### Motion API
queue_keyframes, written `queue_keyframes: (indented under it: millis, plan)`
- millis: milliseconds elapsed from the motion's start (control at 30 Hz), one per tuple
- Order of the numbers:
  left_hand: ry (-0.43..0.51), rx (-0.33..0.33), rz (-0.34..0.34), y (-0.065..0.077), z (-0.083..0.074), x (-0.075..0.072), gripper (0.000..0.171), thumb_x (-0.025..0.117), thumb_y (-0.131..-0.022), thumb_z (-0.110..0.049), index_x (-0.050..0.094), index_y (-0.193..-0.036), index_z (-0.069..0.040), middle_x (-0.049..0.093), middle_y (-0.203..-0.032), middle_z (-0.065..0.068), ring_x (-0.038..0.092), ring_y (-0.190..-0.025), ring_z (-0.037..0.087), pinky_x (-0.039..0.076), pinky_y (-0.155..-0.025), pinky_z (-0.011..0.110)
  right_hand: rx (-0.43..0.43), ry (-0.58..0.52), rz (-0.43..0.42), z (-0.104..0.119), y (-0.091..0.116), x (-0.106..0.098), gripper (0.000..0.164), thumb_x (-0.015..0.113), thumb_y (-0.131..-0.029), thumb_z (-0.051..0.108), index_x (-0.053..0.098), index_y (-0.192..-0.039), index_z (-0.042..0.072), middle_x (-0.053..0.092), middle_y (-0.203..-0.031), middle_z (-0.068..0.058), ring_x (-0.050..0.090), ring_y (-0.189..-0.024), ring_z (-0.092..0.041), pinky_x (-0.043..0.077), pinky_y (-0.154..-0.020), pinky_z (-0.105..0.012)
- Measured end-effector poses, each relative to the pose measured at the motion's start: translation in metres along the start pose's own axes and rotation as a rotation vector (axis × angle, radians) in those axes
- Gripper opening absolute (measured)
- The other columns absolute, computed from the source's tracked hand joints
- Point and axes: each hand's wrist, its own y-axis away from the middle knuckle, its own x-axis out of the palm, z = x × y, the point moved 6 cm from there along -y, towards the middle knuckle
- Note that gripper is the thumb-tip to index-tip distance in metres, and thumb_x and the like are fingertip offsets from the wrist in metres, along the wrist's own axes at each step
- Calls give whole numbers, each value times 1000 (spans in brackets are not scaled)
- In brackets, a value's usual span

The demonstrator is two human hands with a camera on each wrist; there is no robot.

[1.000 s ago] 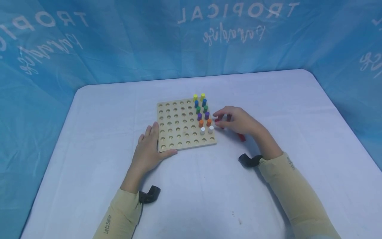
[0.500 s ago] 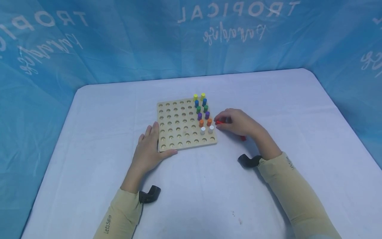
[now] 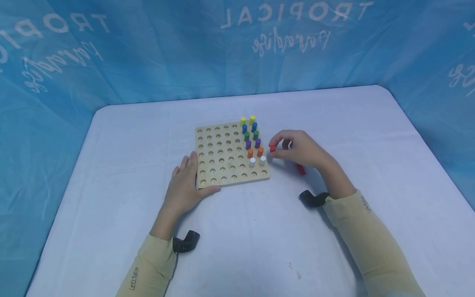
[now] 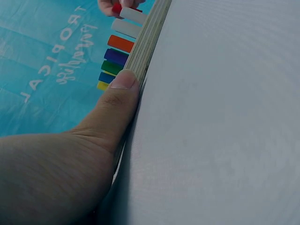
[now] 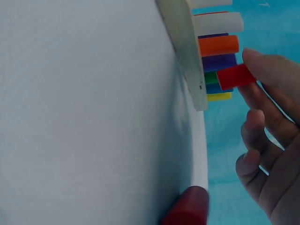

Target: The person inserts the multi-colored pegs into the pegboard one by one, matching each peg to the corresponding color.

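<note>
A square wooden pegboard (image 3: 222, 163) with rows of round holes lies on the table. My left hand (image 3: 182, 187) rests against its lower left corner, the fingers straight along the left side and the thumb (image 4: 117, 98) pressing the near edge. Just beyond the board's right side, my right hand (image 3: 297, 148) pinches a red peg (image 5: 236, 77) between thumb and fingertips, clear of the table. A second red peg (image 3: 301, 169) lies on the table beneath that hand.
Two columns of pegs stand upright at the board's right side, in pairs: yellow (image 3: 252, 119), blue (image 3: 254, 127), green (image 3: 256, 135), purple (image 3: 257, 143), orange (image 3: 260, 152) and white (image 3: 262, 160). A white cloth (image 3: 252, 239) covers the table, and a blue printed curtain (image 3: 208, 53) hangs behind.
My right hand has taken hold of one red peg from the table, raised it and tilted it more upright. My left hand and the board stay where they were.
</note>
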Motion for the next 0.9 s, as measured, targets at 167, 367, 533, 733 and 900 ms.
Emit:
queue_keyframes:
  millis: [167,367,533,733,900]
  plan:
    - [-2,2,3,0,0,0,126,78,-75,-62,1,-160,-7,10,-168,14,4,-156,34,5,-127,52,-16,-24,31,10,7,-2,23,83,-81,32,74,-101,24,64,-87,-5,53,-79,-25,47,-59,-32]
    - [9,0,5,1,0,-1,126,78,-76,-61,1,-160,-7,10,-168,13,4,-156,34,4,-127,52,-89,-77,123,26,17,3,22,83,-80,34,76,-100,26,64,-82,-5,55,-77,-28,44,-49,-31]
    - [6,-1,6,1,0,-1,126,77,-76,-62,0,-160,-7,10,-168,14,4,-156,34,4,-127,52,-197,-79,201,43,22,16,19,83,-82,24,78,-101,25,71,-84,3,58,-76,-24,44,-50,-27]
    - [6,1,8,1,0,-1,126,76,-76,-62,1,-160,-7,10,-168,13,4,-156,33,5,-127,52,-196,-26,207,50,20,31,22,85,-79,19,80,-100,21,74,-84,9,59,-79,-19,50,-63,-28]
    - [2,0,6,0,1,0,126,77,-76,-62,1,-160,-7,10,-168,13,4,-156,33,5,-127,51,-189,42,202,50,18,37,23,85,-79,17,80,-101,22,72,-83,9,58,-79,-17,52,-68,-29]
